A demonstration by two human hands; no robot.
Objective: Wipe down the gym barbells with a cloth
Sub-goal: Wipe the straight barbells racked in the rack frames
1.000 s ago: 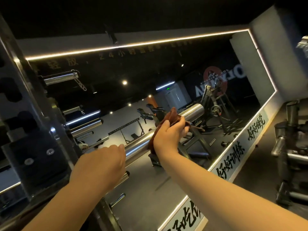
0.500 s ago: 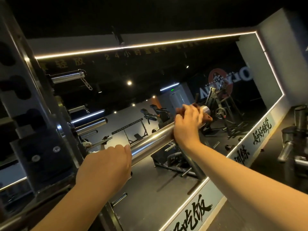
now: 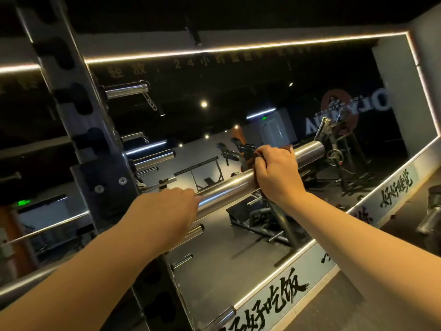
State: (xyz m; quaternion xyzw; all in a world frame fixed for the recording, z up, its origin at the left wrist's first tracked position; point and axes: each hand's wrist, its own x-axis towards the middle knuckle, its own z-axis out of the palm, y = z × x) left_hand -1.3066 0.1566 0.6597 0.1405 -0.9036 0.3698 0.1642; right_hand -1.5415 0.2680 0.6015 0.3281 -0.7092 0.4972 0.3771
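Note:
A shiny steel barbell sleeve [image 3: 229, 189] runs from the rack at lower left up to its end at the right. My right hand [image 3: 276, 173] wraps over the sleeve near its middle and grips a dark brown cloth [image 3: 285, 147] against the metal; only small edges of the cloth show past my fingers. My left hand [image 3: 167, 211] lies on top of the sleeve close to the rack, its fingers curved over the bar. The thin shaft of the barbell [image 3: 47, 230] continues left behind the rack post.
A dark perforated rack upright [image 3: 78, 130] stands at the left with chrome storage pegs [image 3: 126, 90] sticking out. A large wall mirror [image 3: 238, 271] with a lit frame fills the view behind the bar. Another machine [image 3: 432, 211] stands at the right edge.
My right hand with the cloth slid out to the sleeve's end, then came back toward the middle. The left hand stayed on the bar by the rack.

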